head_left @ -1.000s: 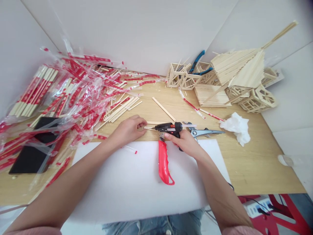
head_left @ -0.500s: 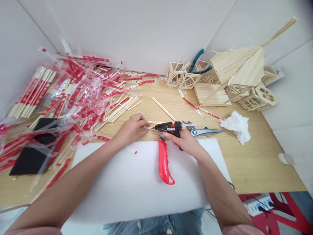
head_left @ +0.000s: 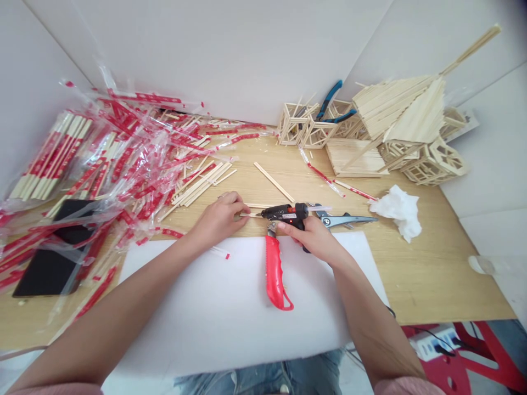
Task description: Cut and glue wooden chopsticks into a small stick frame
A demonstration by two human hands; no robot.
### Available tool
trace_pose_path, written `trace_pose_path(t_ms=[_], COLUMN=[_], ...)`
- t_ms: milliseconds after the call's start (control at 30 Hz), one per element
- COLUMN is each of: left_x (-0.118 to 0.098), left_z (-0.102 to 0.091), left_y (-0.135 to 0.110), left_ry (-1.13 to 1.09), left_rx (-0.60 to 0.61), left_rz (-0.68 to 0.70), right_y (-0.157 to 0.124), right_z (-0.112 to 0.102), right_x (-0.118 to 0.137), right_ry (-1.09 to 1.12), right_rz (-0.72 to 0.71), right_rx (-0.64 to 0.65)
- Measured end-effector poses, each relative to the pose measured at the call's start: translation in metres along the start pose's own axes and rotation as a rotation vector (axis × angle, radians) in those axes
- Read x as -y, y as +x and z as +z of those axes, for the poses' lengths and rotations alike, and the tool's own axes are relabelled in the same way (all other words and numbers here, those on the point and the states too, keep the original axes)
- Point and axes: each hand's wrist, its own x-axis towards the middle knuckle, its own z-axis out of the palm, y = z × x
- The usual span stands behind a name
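Note:
A black hot glue gun (head_left: 290,213) sits in my right hand (head_left: 315,238), its nozzle pointing left and a clear glue stick out of its back end. My left hand (head_left: 218,219) pinches a short wooden stick (head_left: 249,214), whose end lies at the nozzle tip. Just below the glue gun, a red-handled pruning tool (head_left: 274,271) rests on the white sheet (head_left: 197,323). Behind my right hand lie grey-blue metal shears (head_left: 349,220), partly covered by the hand.
Loose chopsticks (head_left: 203,186) and red-and-clear wrappers (head_left: 140,159) cover the left side, with a black phone (head_left: 49,269) under some. At the back right stand a stick-built house model (head_left: 407,109) and blue-handled pliers (head_left: 329,101). A crumpled tissue (head_left: 397,211) lies at the right.
Hardly anything differs. The whole view has shifted slightly; the glue gun nozzle and the stick in my left hand stay close together.

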Motion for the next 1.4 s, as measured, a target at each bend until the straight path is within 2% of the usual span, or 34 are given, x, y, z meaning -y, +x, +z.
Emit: trace_pose_path(t_ms=[1400], left_x=[0.000], left_z=[0.003], left_y=[0.000], left_ry=[-0.025], left_rx=[-0.037], left_rz=[-0.025], right_y=[-0.009], right_z=[-0.028], right_x=[0.002], right_ry=[-0.073], right_rz=[0.072], right_rx=[0.009])
